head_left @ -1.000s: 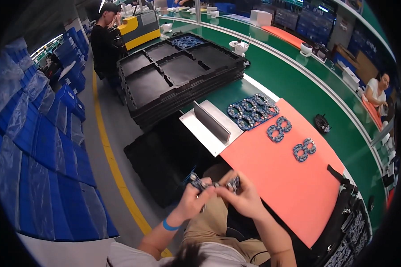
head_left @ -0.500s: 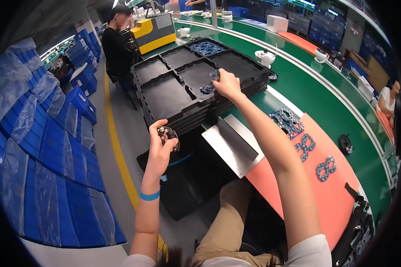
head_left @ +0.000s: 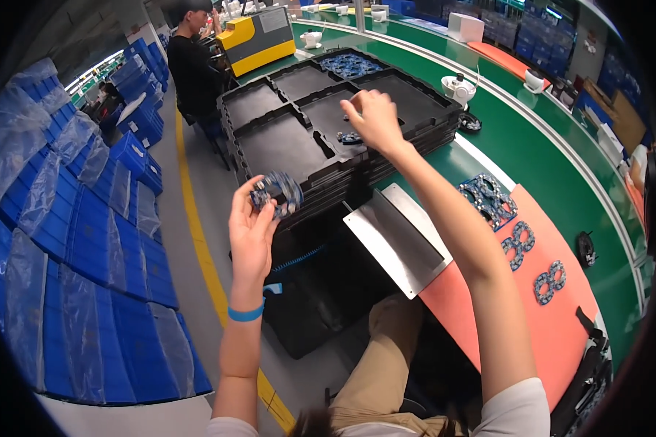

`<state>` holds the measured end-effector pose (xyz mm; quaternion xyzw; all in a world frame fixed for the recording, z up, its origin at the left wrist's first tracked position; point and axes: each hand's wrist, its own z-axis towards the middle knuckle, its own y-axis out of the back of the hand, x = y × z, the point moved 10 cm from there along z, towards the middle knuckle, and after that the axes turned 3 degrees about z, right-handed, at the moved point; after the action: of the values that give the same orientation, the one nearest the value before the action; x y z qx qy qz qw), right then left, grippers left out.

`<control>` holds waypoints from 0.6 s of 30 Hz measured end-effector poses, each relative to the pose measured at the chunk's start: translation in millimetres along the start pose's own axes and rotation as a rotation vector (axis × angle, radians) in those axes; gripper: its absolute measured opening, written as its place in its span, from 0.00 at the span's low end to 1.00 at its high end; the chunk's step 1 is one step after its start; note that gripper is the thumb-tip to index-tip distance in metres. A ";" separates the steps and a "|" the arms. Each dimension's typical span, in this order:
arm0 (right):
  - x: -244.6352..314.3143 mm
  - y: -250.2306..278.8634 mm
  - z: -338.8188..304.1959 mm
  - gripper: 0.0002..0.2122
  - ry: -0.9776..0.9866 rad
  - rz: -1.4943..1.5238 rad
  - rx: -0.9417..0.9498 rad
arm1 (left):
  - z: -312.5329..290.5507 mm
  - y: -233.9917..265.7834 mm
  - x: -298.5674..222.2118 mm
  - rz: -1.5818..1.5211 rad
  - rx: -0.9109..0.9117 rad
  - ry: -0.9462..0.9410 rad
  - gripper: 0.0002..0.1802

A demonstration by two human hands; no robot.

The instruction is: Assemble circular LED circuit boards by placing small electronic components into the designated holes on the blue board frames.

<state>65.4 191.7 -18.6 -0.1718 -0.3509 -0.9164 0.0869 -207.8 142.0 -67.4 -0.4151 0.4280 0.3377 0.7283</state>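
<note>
My left hand (head_left: pixel 252 229) grips a round, dark blue circuit board (head_left: pixel 284 195) by its edge, just off the near side of a stack of black trays (head_left: pixel 273 146). Over the middle compartment of the top tray is my right hand (head_left: pixel 375 120), thumb apart from its fingers, with nothing seen in its grasp. Just below it a small blue circuit board (head_left: pixel 349 138) lies in that compartment, by the near edge. More blue boards (head_left: pixel 351 65) fill the far compartment.
A metal plate with an upright fin (head_left: pixel 397 237) stands right of the trays. Figure-eight boards (head_left: pixel 549 282) and a cluster of boards (head_left: pixel 487 200) lie on the orange mat (head_left: pixel 481 306). Blue crates (head_left: pixel 87 291) line the left. A co-worker (head_left: pixel 193 73) sits beyond, near a yellow machine (head_left: pixel 255 40).
My right hand has let go of a board, which now lies in the tray, and its fingers have parted. My left hand has turned its board and raised it slightly. The view has shifted a little.
</note>
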 end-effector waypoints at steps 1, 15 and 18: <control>15.0 -13.7 -12.2 0.21 -0.142 0.441 0.266 | 3.1 6.7 2.1 0.037 -0.032 0.007 0.22; 79.6 -65.1 -30.8 0.14 -0.235 0.883 0.376 | 77.6 13.4 -21.7 0.369 0.107 -0.013 0.22; 76.8 -81.7 -24.8 0.11 -0.011 0.186 0.361 | 122.3 54.4 9.8 0.676 0.150 0.037 0.18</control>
<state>-34.9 232.4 -57.1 -0.1903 -0.4926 -0.8257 0.1985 -207.9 275.8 -58.1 -0.2012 0.5781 0.5200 0.5958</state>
